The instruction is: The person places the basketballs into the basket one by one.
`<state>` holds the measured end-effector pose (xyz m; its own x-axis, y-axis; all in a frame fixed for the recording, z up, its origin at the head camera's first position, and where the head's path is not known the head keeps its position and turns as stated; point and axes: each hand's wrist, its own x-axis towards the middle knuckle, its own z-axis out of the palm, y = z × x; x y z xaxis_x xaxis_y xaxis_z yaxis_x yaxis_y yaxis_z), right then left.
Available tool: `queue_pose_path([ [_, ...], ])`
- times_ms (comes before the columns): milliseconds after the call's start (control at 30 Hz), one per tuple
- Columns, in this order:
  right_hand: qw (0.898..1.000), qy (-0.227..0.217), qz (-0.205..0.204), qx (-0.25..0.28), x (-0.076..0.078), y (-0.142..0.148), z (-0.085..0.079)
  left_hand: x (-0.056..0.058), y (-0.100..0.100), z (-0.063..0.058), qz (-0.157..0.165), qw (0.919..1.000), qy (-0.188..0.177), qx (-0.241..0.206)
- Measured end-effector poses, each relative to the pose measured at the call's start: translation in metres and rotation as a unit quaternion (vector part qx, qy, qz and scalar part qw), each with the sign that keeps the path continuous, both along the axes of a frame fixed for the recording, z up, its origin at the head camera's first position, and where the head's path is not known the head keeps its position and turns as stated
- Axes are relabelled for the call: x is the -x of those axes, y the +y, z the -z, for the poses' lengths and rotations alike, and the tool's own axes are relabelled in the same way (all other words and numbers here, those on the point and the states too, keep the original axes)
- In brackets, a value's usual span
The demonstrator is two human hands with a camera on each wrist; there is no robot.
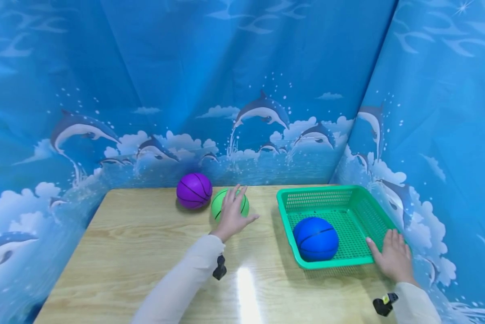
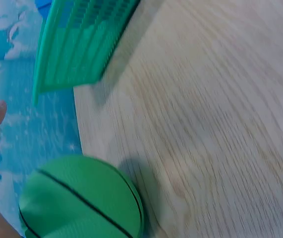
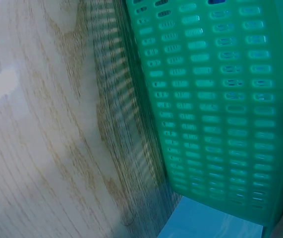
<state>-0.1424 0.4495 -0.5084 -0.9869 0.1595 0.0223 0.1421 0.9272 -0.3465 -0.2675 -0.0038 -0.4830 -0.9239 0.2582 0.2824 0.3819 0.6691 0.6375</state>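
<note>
In the head view, my left hand (image 1: 231,218) reaches over a green ball (image 1: 217,208) with black lines, its fingers extended and thumb spread to the right. The same green ball (image 2: 82,198) fills the lower left of the left wrist view, beside the fingertips. A purple ball (image 1: 194,191) sits just left of it on the table. My right hand (image 1: 395,258) rests at the near right corner of a green plastic basket (image 1: 285,220), fingers fairly straight over the rim. Inside the basket, near its front left corner, lies a blue ball (image 1: 316,239).
The wooden table (image 1: 145,252) ends at the back against a blue dolphin-print curtain (image 1: 177,117), which also runs along the right side. The basket's slotted wall (image 3: 215,114) stands upright on the tabletop.
</note>
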Motion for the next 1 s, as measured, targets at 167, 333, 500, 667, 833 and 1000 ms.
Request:
queue_pose_path([
  [167, 1.0, 0.002, 0.001, -0.003, 0.0, 0.0, 0.0, 0.008, -0.018, 0.006, -0.045, 0.9986, -0.027, 0.001],
  [333, 1.0, 0.004, 0.002, -0.009, 0.001, 0.0, 0.001, 0.013, -0.031, 0.016, -0.074, 0.9956, -0.049, -0.031],
  [500, 1.0, 0.003, 0.002, -0.01, 0.001, 0.001, 0.001, 0.014, -0.039, 0.026, -0.087, 0.989, -0.092, -0.077],
  [667, 1.0, 0.003, 0.005, -0.009, 0.001, 0.0, 0.001, 0.014, -0.044, 0.038, -0.084, 0.9839, -0.1, -0.121],
  [833, 1.0, 0.0, 0.006, -0.009, 0.001, 0.0, 0.0, 0.014, -0.046, 0.047, -0.09, 0.9797, -0.09, -0.155],
  [1000, 1.0, 0.0, 0.007, -0.011, 0.002, 0.001, 0.001, 0.015, -0.044, 0.058, -0.108, 0.9804, -0.072, -0.148],
])
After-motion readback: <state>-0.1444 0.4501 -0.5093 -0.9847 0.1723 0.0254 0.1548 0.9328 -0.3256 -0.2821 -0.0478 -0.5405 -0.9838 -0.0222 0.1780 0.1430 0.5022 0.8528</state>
